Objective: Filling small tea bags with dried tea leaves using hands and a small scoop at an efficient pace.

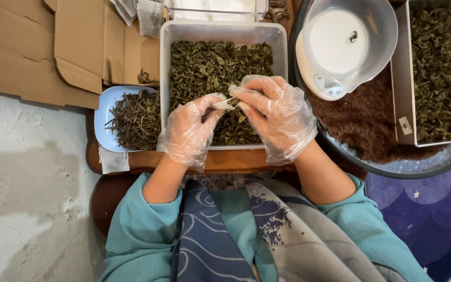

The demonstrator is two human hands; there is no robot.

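Left hand (188, 130), in a thin clear plastic glove: fingers are closing round one end of a small white filter bag (223, 103), thumb and fingertips pinching it. Right hand (276, 119), gloved alike: fingers are pinching the other end of the same bag, curled tightly with dark leaf bits showing at the bag's mouth. Both hands are hovering together over the near half of the rectangular translucent plastic tub (167, 62).

Tub contents: dried, crumpled dark green tea leaves (210, 65), filling most of the tub. The tub is sitting at the middle of the small brown wooden worktop (236, 162), its near wall lying just inside the worktop's near edge.

Pale blue square plate (102, 112): standing at the worktop's left edge, touching the tub's left wall, and carrying a heap of thin dark dried stems (137, 119).

White digital kitchen scale (330, 83) bearing a round clear bowl (382, 31): resting beside the tub's far right corner on a large round tray (392, 168) lined with brown fur-like cloth (364, 117).

Rectangular metal tray of more green leaves (442, 68): occupying the right side of the round tray.

Flattened brown cardboard (27, 47): lying beyond the worktop's far left corner.

Teal sleeves (142, 230) are covering both forearms.
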